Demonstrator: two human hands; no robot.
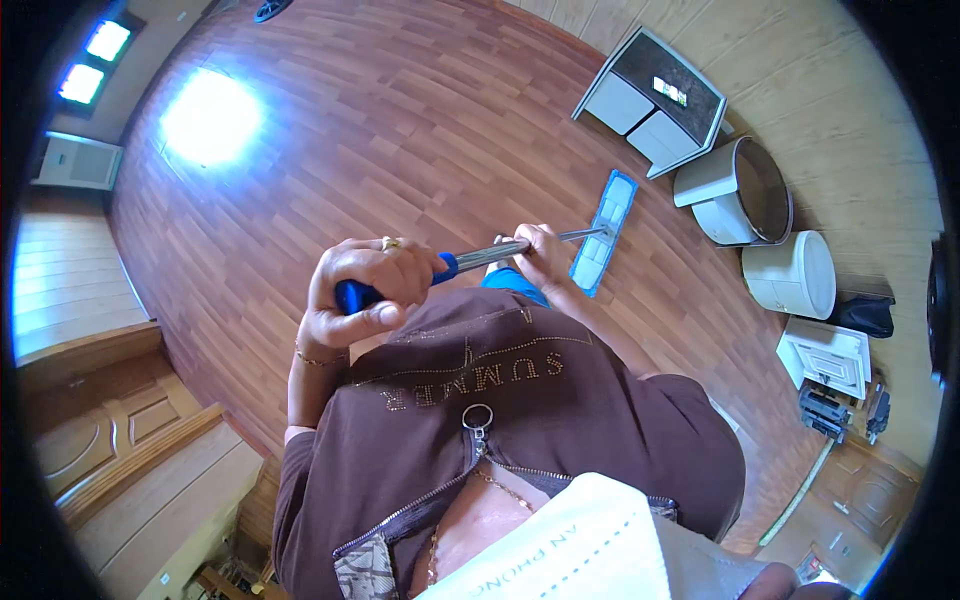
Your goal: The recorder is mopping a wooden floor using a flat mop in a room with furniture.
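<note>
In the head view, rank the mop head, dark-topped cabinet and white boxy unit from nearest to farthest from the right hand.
1. Mop head, just right
2. Dark-topped cabinet, upper right
3. White boxy unit, far left

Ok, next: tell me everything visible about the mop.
The mop has a shiny, metal-looking pole with a blue grip, clasped in the left hand; the right hand holds the pole farther down. It slants away to the right, ending in a long, narrow, flat head, whitish with blue edging, lying on the wood-look floor. Its underside is hidden.
</note>
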